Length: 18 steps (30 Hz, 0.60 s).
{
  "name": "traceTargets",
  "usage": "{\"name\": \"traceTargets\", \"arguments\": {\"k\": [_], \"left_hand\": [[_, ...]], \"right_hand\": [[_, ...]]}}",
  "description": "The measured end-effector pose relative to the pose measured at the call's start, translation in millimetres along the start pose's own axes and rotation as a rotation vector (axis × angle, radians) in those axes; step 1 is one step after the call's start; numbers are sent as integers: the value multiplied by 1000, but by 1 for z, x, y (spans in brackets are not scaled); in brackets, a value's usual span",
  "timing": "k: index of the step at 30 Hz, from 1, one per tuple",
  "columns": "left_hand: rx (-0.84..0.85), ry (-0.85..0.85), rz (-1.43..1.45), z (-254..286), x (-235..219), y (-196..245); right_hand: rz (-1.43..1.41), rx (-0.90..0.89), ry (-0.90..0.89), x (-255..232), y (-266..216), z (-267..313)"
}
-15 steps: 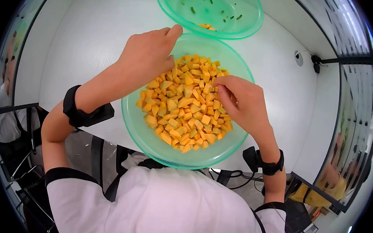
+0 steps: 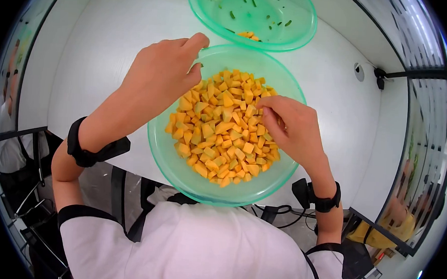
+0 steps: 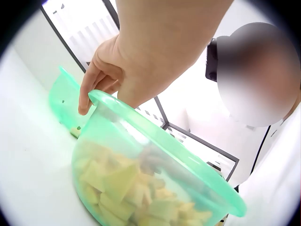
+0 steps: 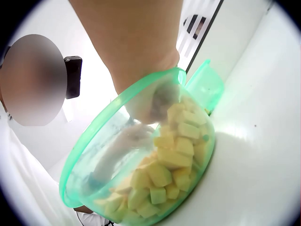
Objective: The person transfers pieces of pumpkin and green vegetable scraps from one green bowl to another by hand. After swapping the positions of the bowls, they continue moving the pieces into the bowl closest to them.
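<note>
A green translucent bowl [image 2: 169,169] holds many orange cubes [image 2: 226,134], some with greenish faces. Over its far left rim is the left hand [image 2: 161,78], thumb and forefinger apart; a tiny dark green bit shows by the thumb tip. In the left wrist view the left hand's fingers [image 3: 83,101] hang at the bowl's rim [image 3: 155,134]. The right hand [image 2: 297,128] reaches in from the right, its bent fingers at the cubes; whether they pinch one is hidden. Through the bowl wall, the right wrist view shows that hand [image 4: 146,106] blurred beside the cubes [image 4: 171,157].
Beyond the bowl, a second green bowl [image 2: 302,40] holds scattered dark green bits [image 2: 254,2] and a few orange pieces [image 2: 249,35]. Both bowls stand on a white table [image 2: 104,42] with side panels. A cable hole [image 2: 358,72] is at the right.
The left hand has moved left, and its thumb and forefinger stand further apart. A dark green sliver now shows near the second bowl's near rim. The right hand has hardly moved.
</note>
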<state>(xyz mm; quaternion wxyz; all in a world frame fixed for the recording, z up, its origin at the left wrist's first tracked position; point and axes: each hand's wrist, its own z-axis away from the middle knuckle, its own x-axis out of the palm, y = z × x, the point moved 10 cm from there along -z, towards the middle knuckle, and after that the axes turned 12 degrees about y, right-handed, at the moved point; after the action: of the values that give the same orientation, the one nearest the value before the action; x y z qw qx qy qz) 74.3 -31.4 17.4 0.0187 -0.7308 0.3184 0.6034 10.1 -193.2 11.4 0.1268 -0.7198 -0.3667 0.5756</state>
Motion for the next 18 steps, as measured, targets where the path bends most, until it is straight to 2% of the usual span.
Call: {"name": "traceTargets", "arguments": {"k": [5, 9, 18], "left_hand": [[-21, -12, -2, -2, -6, -3], [-125, -31, 12, -3, -12, -13], [-70, 8, 50, -2, -17, -11]], "right_hand": [[-6, -8, 4, 0, 0, -1], [0, -22, 20, 0, -1, -2], [-5, 9, 6, 1, 1, -2]]}}
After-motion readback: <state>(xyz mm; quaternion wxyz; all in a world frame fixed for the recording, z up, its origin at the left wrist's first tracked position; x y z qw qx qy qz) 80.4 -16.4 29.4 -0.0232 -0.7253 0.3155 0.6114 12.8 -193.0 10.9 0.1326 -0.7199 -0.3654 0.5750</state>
